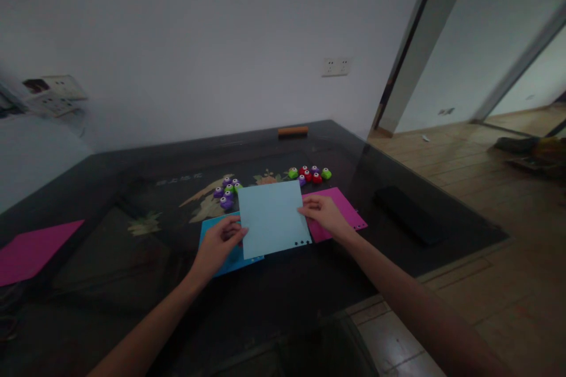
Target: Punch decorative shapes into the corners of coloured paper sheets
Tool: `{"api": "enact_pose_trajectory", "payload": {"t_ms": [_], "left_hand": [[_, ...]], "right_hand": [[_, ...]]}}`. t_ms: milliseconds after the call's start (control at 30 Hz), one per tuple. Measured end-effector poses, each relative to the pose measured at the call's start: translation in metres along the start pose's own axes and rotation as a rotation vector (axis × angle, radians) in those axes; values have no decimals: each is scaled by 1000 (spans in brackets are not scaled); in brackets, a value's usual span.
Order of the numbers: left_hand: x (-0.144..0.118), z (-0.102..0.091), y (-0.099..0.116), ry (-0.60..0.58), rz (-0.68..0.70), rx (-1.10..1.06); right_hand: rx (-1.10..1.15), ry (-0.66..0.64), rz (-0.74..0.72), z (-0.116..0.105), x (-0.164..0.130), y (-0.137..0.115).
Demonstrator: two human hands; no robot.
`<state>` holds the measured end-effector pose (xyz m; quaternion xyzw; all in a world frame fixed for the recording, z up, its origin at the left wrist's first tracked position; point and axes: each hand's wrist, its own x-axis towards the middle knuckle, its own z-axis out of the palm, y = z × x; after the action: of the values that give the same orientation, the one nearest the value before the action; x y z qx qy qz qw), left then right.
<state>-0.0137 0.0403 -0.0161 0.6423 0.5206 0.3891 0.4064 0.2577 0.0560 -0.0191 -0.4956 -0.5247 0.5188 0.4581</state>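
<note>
Dark glass worktop (110, 283) against a white wall, wood floor off its right edge. We hold a pale blue square paper sheet (272, 218) at mid-worktop, left hand (219, 244) pinching its left edge, right hand (322, 215) pinching its right edge. Sheet is turned slightly, punched holes along its near right edge; no clear long axis. It overlaps a brighter blue sheet (230, 262) and a magenta sheet (342, 212). Small coloured craft punches (309, 175) sit just beyond. Open room left and near side.
</note>
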Motion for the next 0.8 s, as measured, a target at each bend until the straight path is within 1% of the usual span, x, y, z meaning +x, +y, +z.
{"api": "enact_pose_trajectory", "payload": {"t_ms": [133, 233, 333, 433, 500, 667, 733, 800], "left_hand": [[0, 6, 15, -30, 33, 4], [6, 13, 25, -35, 52, -24], [18, 27, 34, -37, 86, -46], [33, 49, 42, 4, 129, -62], [44, 68, 46, -1, 140, -83], [67, 115, 52, -121, 206, -45], [72, 127, 51, -165, 214, 14], [75, 134, 49, -193, 212, 88]], "right_hand": [[15, 25, -14, -5, 3, 0], [25, 53, -21, -14, 7, 0], [45, 145, -67, -26, 12, 1], [38, 273, -147, -44, 16, 2], [20, 326, -173, -59, 19, 3], [-58, 419, -114, -98, 17, 3], [-158, 422, -83, -110, 14, 3], [-322, 432, -52, -117, 12, 2]]}}
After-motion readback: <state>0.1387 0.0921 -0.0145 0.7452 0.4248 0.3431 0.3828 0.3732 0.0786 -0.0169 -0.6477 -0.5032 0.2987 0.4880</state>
